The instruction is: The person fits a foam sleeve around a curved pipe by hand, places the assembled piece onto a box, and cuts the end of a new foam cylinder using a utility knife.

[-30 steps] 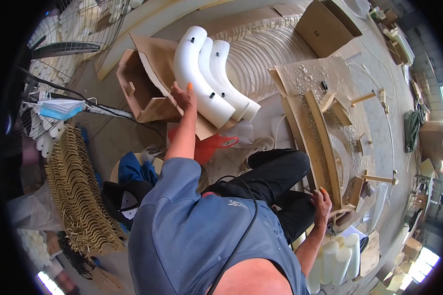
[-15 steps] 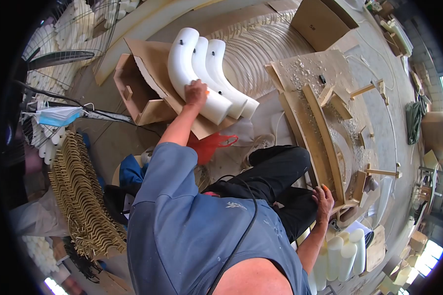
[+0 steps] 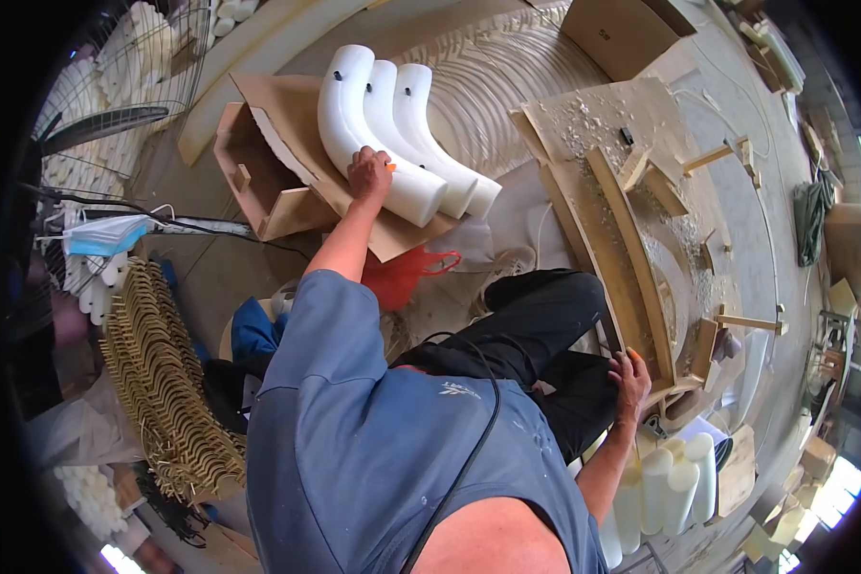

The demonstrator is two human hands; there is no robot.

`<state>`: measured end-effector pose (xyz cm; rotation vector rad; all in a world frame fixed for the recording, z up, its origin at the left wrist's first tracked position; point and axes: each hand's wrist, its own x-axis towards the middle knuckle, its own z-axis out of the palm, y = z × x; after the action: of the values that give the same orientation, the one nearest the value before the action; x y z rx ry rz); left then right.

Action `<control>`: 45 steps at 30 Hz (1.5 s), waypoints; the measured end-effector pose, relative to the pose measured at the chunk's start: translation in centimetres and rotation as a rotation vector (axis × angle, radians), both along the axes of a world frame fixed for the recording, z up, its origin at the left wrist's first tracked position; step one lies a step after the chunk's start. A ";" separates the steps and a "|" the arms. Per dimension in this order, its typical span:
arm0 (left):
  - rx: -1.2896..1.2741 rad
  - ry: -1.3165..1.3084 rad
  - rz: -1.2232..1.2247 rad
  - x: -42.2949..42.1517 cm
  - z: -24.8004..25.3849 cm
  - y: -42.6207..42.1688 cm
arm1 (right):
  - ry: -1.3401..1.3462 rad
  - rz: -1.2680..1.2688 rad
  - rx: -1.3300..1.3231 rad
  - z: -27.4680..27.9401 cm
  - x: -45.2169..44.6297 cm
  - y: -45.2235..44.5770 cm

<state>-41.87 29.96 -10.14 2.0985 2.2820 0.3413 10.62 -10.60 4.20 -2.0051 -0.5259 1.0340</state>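
Three thick white curved foam tubes (image 3: 354, 105) lie side by side on an opened cardboard sheet (image 3: 287, 105), small dark marks or plugs showing on them. My left hand (image 3: 369, 175) is on the nearest tube, fingers curled against its side; something small and orange shows at the fingertips. On the right, my right hand (image 3: 629, 383) is at the near edge of a curved wooden jig (image 3: 631, 258), fingers bent, with another orange bit at a fingertip. A thin dark strip (image 3: 609, 330) runs along the board beside it; whether I grip it is unclear.
Wood chips and blocks cover the jig board (image 3: 660, 134). Ribbed curved pieces (image 3: 488, 105) lie beyond the tubes, near a cardboard box (image 3: 622, 38). A stack of tan curved strips (image 3: 163, 383) stands at left; white cylinders (image 3: 655, 488) stand at lower right. A red bag (image 3: 392, 277) lies below the cardboard.
My left hand has shifted slightly up and left in view, along with the tubes and cardboard. My right hand stays by the jig edge. The view has moved a little.
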 end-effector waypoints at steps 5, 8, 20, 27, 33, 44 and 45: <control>0.331 -0.204 -0.075 2.2 1.7 -1.5 | 0.122 -0.079 0.137 -0.1 0.3 -0.5; 0.371 -0.550 -0.238 7.1 4.0 -3.7 | 0.132 -0.103 0.165 0.1 -0.1 -0.1; -0.167 -0.501 -1.507 34.4 12.1 -20.5 | 0.203 -0.737 0.507 2.0 -2.7 -15.4; -0.130 0.009 -1.615 37.5 10.9 -24.0 | 0.346 -1.310 0.399 -11.9 -3.4 -36.0; -0.156 0.087 -1.579 38.7 11.4 -25.1 | -0.078 -1.604 0.324 -11.4 10.6 -43.0; -0.194 0.118 -1.475 40.2 12.0 -25.8 | -0.232 -1.695 -0.271 -4.1 38.5 -42.5; -0.192 0.125 -1.470 40.4 12.0 -25.9 | -0.206 -1.705 -0.284 -4.8 39.0 -42.5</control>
<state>-1.46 4.04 1.84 2.9283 0.2919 -0.0864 49.64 -53.10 -0.59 -1.8669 1.1746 -0.2046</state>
